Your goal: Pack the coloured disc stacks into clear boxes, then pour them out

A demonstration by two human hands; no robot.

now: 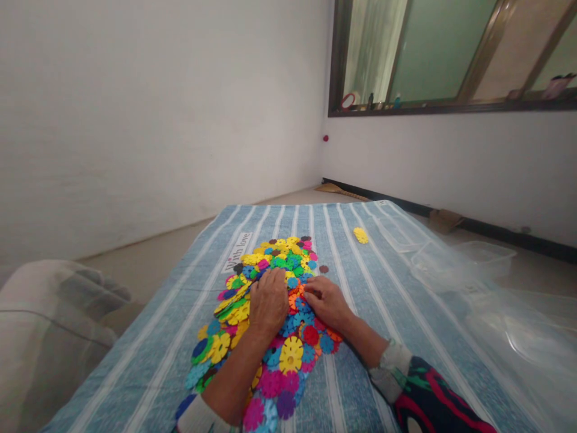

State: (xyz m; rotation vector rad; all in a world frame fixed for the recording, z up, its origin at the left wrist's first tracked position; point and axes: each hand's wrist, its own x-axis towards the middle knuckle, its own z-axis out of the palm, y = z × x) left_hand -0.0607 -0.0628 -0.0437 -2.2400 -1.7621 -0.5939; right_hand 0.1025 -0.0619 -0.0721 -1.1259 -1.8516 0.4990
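A heap of colourful plastic snowflake discs (291, 355) spreads along the striped cloth, in yellow, blue, green, pink, red and purple. My left hand (270, 300) rests on the middle of the heap, back up, its fingers curled down; what lies under them is hidden. Just right of it, my right hand (327, 302) reaches in from the side, thumb and fingertips closed at an orange snowflake disc (295, 296). The two hands are a small gap apart. Farther off, some yellow snowflake discs (360, 235) lie together, away from the heap.
The blue-and-white striped cloth (171, 337) covers the table. Clear plastic containers (487, 258) stand along the right side, with clear plastic (527, 337) nearer me. A covered, pale shape (49, 325) is at the left. Walls and a window (442, 54) are beyond.
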